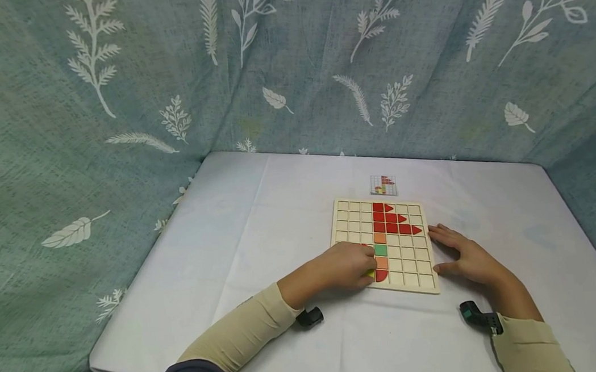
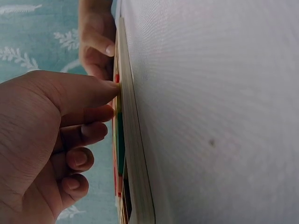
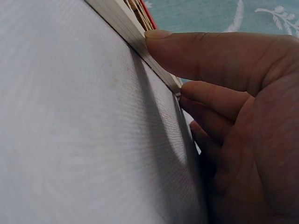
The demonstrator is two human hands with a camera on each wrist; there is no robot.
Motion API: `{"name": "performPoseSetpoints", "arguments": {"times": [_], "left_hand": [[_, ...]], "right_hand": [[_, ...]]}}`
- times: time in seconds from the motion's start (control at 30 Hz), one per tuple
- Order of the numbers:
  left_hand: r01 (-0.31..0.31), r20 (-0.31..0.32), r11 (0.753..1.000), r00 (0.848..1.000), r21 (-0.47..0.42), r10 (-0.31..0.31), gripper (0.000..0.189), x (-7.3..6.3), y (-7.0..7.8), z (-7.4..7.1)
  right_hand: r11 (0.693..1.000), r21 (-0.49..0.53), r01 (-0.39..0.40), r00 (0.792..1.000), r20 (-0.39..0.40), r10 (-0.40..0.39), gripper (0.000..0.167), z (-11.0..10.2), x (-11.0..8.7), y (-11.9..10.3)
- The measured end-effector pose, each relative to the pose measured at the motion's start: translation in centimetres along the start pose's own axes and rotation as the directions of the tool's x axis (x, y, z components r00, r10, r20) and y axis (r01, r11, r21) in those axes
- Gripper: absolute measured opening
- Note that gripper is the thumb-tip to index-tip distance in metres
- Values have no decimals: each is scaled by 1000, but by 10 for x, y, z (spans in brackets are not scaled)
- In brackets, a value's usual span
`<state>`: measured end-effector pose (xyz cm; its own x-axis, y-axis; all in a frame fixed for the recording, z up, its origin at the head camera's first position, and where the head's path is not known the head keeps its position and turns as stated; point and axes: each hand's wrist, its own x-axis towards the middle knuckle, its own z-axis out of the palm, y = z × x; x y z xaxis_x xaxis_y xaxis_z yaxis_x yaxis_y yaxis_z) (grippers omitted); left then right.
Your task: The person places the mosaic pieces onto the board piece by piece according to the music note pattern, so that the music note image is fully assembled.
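A pale wooden grid board (image 1: 408, 267) lies on the white cloth with coloured pieces set in its squares. Red squares (image 1: 391, 228) and red pointed pieces fill rows at its far side. Below them runs a column with orange squares, a green square (image 1: 380, 250) and a rounded red piece (image 1: 381, 276). My left hand (image 1: 346, 265) covers the near left part of the board; its thumb and index finger pinch a small yellow piece (image 2: 118, 100) at the grid. At the board's right edge, my right hand (image 1: 466, 258) touches the wood with thumb and fingertips, fingers extended.
Just beyond the board lies a small picture card (image 1: 383, 185) with a similar coloured pattern. White cloth (image 1: 258, 211) covers the table, and a green-blue leaf-patterned curtain (image 1: 291, 67) hangs behind it and along the sides.
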<state>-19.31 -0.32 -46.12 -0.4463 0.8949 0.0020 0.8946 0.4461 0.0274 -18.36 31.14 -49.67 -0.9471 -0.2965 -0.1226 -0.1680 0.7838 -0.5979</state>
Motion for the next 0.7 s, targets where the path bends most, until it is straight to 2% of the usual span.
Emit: {"name": "performPoseSetpoints", "arguments": {"times": [0.4, 0.7], "left_hand": [[12, 12, 1000, 1000, -9, -11, 5, 3, 0, 0], [17, 27, 1000, 1000, -9, -17, 5, 3, 0, 1]], "right_hand": [[1000, -5, 8, 1000, -1, -8, 89, -1, 1, -1], [1000, -2, -16, 1000, -5, 16, 89, 0, 1, -2]]}}
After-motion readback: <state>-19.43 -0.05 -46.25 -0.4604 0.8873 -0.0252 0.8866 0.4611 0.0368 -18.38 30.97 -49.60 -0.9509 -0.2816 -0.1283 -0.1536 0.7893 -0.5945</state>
